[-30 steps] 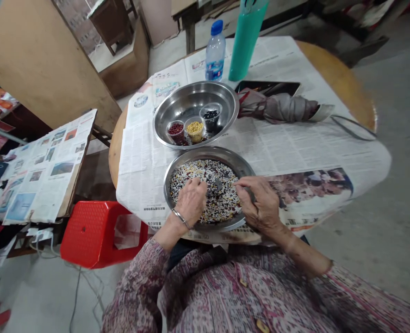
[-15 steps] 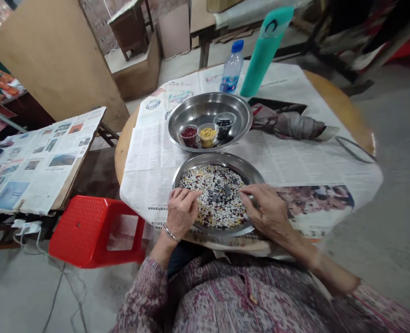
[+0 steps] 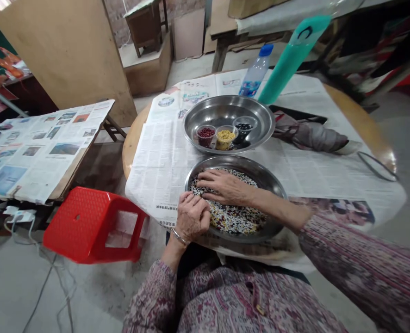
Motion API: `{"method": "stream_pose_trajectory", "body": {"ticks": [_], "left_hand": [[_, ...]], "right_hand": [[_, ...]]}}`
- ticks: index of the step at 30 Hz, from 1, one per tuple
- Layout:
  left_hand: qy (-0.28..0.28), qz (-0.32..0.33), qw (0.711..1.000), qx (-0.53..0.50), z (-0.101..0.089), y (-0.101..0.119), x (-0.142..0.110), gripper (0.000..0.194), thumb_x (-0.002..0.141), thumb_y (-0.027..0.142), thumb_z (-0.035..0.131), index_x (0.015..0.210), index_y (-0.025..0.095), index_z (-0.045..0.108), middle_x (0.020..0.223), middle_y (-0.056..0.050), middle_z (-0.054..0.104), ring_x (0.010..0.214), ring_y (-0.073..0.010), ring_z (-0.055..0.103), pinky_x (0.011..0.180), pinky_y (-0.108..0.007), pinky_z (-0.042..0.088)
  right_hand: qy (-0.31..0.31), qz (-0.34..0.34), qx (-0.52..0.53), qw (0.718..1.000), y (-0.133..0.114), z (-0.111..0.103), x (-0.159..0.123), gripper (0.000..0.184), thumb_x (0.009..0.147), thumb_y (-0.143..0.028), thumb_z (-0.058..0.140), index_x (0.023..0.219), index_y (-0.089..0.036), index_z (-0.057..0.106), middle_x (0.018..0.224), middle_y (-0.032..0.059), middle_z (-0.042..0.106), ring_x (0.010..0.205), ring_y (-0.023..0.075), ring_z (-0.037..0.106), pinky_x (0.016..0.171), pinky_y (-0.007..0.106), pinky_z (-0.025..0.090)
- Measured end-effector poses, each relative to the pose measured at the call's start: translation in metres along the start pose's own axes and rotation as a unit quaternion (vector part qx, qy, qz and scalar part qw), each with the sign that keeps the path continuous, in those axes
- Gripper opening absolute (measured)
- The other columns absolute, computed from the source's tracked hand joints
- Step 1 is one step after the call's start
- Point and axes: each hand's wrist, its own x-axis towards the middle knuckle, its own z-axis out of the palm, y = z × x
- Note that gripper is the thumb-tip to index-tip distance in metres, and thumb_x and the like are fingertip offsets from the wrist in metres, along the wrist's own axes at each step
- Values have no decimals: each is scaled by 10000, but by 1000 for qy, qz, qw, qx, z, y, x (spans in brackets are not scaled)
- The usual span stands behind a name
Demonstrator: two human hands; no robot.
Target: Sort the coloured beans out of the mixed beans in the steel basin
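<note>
A shallow steel basin (image 3: 277,185) of mixed white rice-like grains and dark, red and yellow beans (image 3: 241,215) stands in front of me. My right hand (image 3: 220,185) reaches across it, palm down, fingers stretched out over the grains on the left side. At the basin's left rim, my left hand (image 3: 193,215) is closed with its fingers curled over the edge; its fingertips are hidden. Behind, a second steel basin (image 3: 222,108) holds clear plastic cups: one of red beans (image 3: 206,134), one of yellow beans (image 3: 225,136), one of black beans (image 3: 244,128).
Newspaper (image 3: 152,171) covers the round table. A blue-capped water bottle (image 3: 256,71), a teal bottle (image 3: 293,60) and a folded grey umbrella (image 3: 316,135) lie or stand beyond the basins. A red stool (image 3: 76,222) is at left, near another newspaper-covered table (image 3: 55,148).
My right hand has moved left from the basin's right side and flattened over the grains. My left hand has drawn back to the left rim. The view has shifted slightly.
</note>
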Motion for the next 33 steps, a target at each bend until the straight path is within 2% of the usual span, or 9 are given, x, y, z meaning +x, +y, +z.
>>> {"method": "stream_pose_trajectory", "body": {"ticks": [5, 8, 10, 15, 18, 22, 27, 30, 33], "left_hand": [[11, -3, 1000, -19, 0, 1, -1, 151, 792, 87, 463, 714, 206, 516, 699, 4, 584, 719, -157, 549, 952, -376, 418], [19, -5, 999, -37, 0, 0, -1, 149, 810, 86, 464, 754, 207, 533, 717, 5, 589, 740, -159, 553, 964, -383, 418], [32, -4, 998, -52, 0, 0, -2, 132, 823, 96, 474, 803, 204, 546, 748, -4, 596, 772, -169, 555, 949, -390, 429], [72, -30, 995, -58, 1, 0, -3, 93, 903, 136, 472, 927, 197, 539, 877, -54, 604, 880, -203, 551, 836, -368, 462], [81, -30, 995, -55, 1, 0, -4, 93, 924, 130, 459, 936, 199, 520, 882, -57, 596, 882, -203, 547, 824, -366, 461], [71, -29, 996, -53, 1, 0, -4, 94, 919, 118, 467, 913, 200, 512, 846, -46, 582, 858, -198, 543, 811, -362, 455], [69, -32, 995, -60, 1, -1, -3, 97, 913, 113, 472, 925, 201, 511, 863, -45, 575, 873, -197, 546, 832, -373, 463], [77, -31, 994, -66, 1, 0, -3, 104, 918, 109, 467, 949, 200, 504, 894, -54, 574, 901, -202, 538, 847, -383, 473], [91, -40, 992, -76, 1, 1, -2, 93, 930, 134, 484, 998, 195, 503, 969, -75, 571, 983, -213, 529, 888, -394, 478]], "right_hand": [[-14, 63, -14, 998, 9, -8, -33, 201, 946, -255, 457, 974, -170, 638, 1004, 116, 626, 942, 241, 591, 817, 392, 524], [10, 92, 8, 996, -2, -16, -58, 221, 963, -252, 429, 994, -173, 633, 975, 104, 623, 886, 212, 606, 765, 352, 532], [21, 77, 31, 996, -17, -20, -64, 217, 962, -276, 458, 1058, -179, 628, 1016, 103, 631, 920, 210, 607, 802, 359, 531], [-13, -42, 45, 998, -53, -12, -45, 252, 913, -284, 545, 1136, -193, 617, 1276, 112, 592, 1187, 272, 512, 1002, 474, 447], [-4, -55, 27, 998, -49, -1, -33, 238, 909, -230, 522, 1116, -172, 626, 1213, 111, 626, 1150, 259, 525, 978, 453, 457], [26, 35, -38, 998, -21, -2, -37, 211, 937, -198, 460, 991, -174, 662, 1042, 111, 665, 972, 239, 570, 853, 399, 490], [89, 192, -64, 975, 3, -7, -37, 223, 928, -239, 486, 1025, -160, 670, 1070, 132, 670, 994, 270, 565, 855, 404, 477], [92, 203, -38, 974, -3, 2, -18, 304, 930, -350, 520, 1131, -156, 639, 1136, 139, 660, 1063, 295, 554, 915, 449, 454], [84, 164, 29, 982, -18, 13, 4, 347, 915, -379, 542, 1160, -144, 617, 1161, 154, 646, 1095, 295, 542, 955, 465, 429]]}}
